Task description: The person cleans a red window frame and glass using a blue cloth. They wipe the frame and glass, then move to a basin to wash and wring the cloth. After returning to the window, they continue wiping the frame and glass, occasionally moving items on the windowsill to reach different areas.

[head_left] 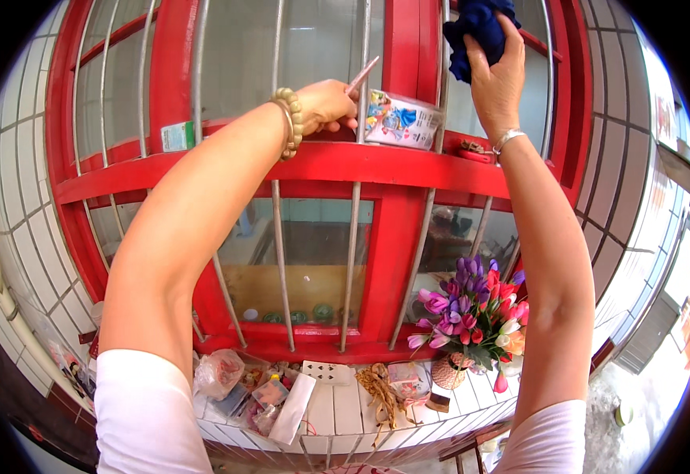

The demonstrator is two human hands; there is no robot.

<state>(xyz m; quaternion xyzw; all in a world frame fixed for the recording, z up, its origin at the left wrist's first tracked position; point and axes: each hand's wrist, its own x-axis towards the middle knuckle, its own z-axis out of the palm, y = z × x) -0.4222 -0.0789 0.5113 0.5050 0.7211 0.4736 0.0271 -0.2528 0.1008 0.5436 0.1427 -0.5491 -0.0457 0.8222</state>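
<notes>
My left hand [331,107] is closed in front of the metal bars of a red-framed window, just above its red crossbar [337,163]. A slim, pinkish, pointed stick [362,75] sticks out of it, up and to the right. In my right hand [500,87], raised at the upper right, is a bunched dark blue cloth [475,35] against the bars and window. Between the hands, a pale box with colourful cartoon pictures [403,120] stands behind the bars on the ledge. A small red dish with brown bits [476,152] sits below my right wrist.
A green-and-white packet [177,137] stands at the ledge's left. Below, a white-tiled sill [335,407] holds a plastic bag [219,373], a white card with dark holes [327,372], dried brown stalks [382,391], and a woven vase [449,370] of artificial-looking tulips [471,312].
</notes>
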